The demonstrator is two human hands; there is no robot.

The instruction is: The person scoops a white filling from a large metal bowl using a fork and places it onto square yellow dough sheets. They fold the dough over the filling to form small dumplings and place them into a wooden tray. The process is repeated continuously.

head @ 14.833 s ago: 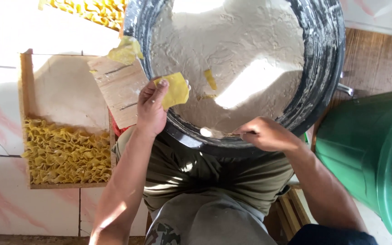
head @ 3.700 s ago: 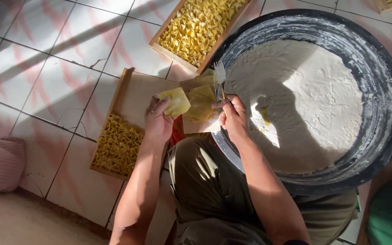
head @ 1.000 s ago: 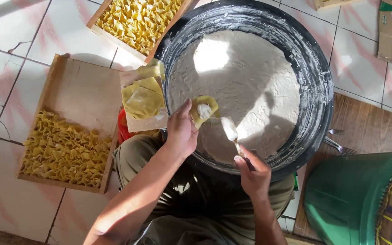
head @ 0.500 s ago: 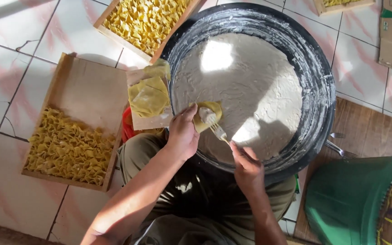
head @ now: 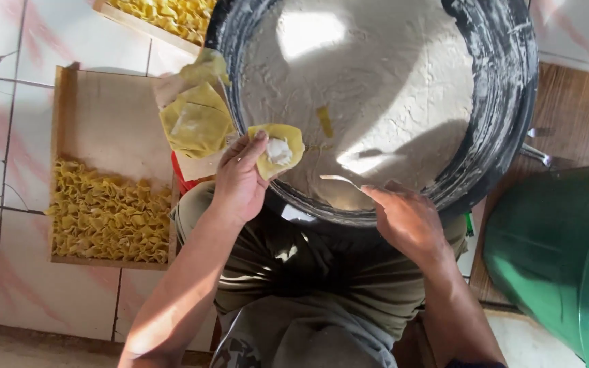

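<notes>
My left hand holds a yellow wrapper dotted with white filling. The black basin holds pale cream paste. The wooden tray is tan, its folded dumplings golden yellow. The bucket is green, and the floor tiles are white streaked with pink.

Bare forearms; olive shirt, grey printed trousers.

The second tray at eleven o'clock and the green bucket at four o'clock run off frame; the right hand hides most of the spoon.
</notes>
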